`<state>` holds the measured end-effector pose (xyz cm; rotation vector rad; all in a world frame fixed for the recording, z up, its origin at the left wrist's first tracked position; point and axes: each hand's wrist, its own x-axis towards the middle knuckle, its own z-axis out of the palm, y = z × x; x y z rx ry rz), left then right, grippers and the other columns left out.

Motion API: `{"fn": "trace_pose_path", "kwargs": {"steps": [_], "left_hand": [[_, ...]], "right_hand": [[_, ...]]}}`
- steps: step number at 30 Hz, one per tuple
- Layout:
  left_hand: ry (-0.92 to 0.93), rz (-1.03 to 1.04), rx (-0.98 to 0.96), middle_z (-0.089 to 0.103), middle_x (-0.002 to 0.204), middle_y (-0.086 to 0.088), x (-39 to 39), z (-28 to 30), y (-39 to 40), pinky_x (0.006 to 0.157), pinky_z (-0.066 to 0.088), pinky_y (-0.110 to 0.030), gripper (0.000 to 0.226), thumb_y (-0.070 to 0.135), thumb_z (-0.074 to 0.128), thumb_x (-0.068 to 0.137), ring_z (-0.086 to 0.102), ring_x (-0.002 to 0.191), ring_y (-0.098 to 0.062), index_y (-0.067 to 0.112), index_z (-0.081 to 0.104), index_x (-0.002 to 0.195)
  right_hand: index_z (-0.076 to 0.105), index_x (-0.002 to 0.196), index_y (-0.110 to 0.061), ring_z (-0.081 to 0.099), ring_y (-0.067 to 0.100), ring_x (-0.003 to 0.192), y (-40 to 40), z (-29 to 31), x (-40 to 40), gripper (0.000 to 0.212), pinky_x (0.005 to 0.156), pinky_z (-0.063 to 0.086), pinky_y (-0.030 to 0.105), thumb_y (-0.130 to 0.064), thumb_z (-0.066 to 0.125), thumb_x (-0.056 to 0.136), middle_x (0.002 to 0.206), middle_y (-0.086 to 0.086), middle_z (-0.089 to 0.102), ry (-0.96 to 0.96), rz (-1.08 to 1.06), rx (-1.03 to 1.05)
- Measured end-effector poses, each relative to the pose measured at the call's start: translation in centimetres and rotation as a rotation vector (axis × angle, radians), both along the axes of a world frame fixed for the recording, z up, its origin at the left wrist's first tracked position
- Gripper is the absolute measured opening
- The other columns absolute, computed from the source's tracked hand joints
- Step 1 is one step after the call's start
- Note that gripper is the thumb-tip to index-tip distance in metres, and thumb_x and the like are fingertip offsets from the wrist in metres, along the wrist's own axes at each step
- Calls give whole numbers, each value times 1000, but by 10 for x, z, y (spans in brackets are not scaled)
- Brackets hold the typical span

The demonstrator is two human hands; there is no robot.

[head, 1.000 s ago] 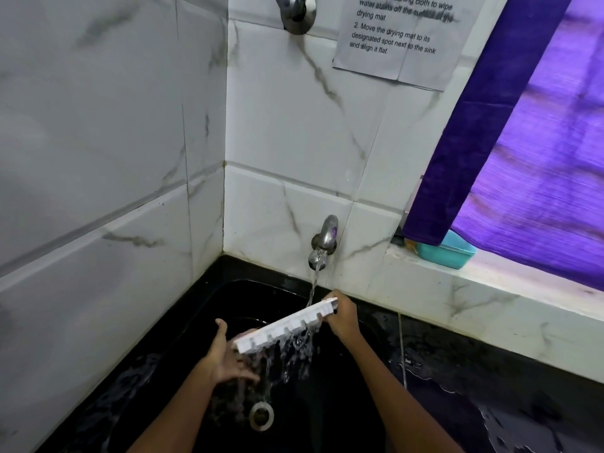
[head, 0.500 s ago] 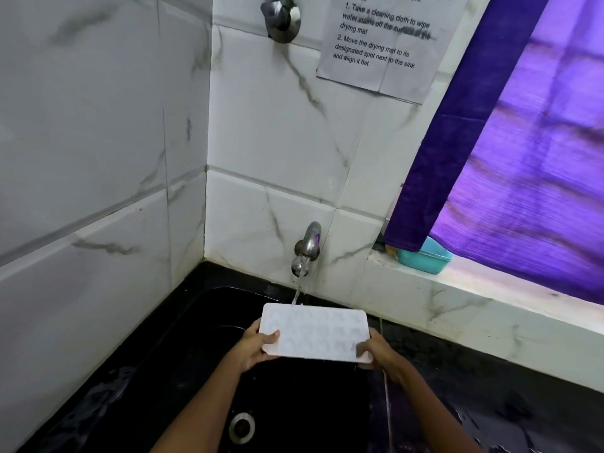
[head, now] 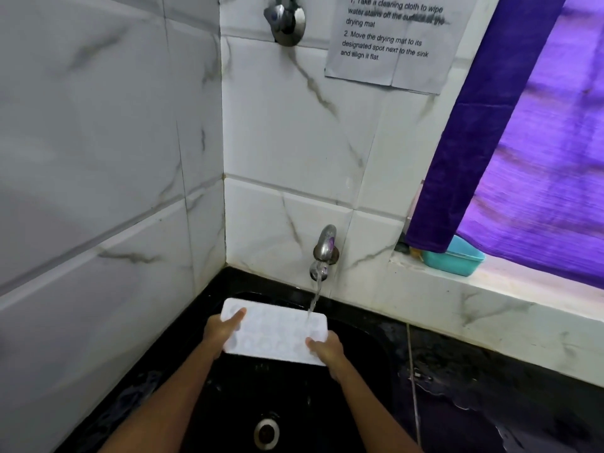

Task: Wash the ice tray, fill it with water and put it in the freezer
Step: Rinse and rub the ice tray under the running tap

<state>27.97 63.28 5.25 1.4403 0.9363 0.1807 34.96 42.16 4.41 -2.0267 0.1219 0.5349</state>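
Shifted left since half a second ago, the ice tray (head: 274, 331) lies face-up over the sink (head: 366, 338), long axis left to right. Left hand (head: 219, 331) and right hand (head: 328, 349) grip its short ends; tap (head: 323, 251) water strikes the far right corner.

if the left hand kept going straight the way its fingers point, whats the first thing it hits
The left hand grips the ice tray and points up and right across it. Past the tray, it would likely meet the water stream, then the tap; depth is uncertain.
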Motion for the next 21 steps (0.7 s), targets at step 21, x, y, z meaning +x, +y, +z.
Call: {"fn": "trace_pose_path", "kwargs": {"steps": [21], "left_hand": [[292,-305,273,56,134,-16,58,21,-121,97,45,-31,51,38,50,94,54,124,-31,1,52,129]], "right_hand": [[52,54,-9,57,22,57,10,64,39,33,62,47,34,-2,47,86,66,10,57,-211,-95,84]]}}
